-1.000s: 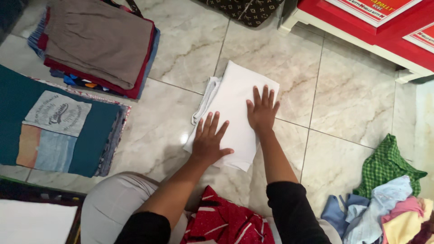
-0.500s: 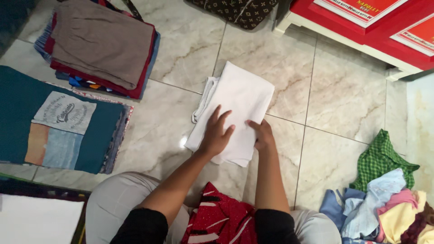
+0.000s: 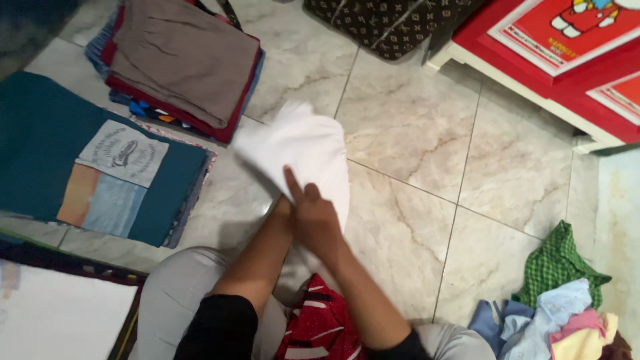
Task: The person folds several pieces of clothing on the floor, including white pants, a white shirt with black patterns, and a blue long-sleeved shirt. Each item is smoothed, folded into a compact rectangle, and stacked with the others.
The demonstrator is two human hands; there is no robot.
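Where lifted off the tiled floor point(image 3: 413, 133): white folded cloth point(image 3: 300, 143) above and ahead of right hand point(image 3: 313, 217), clasped (left hand point(image 3: 283, 208) mostly hidden, grip unclear).

Soft, even indoor light with motion blur at the centre

The glossy floor tiles point(image 3: 413, 127) carry a small white glare spot just left of the hands and a faint shadow under the arms. The white cloth point(image 3: 300, 150) is smeared by motion and nearly overexposed; the right hand point(image 3: 313, 213) is slightly soft. The top-left corner is dark and blurred.
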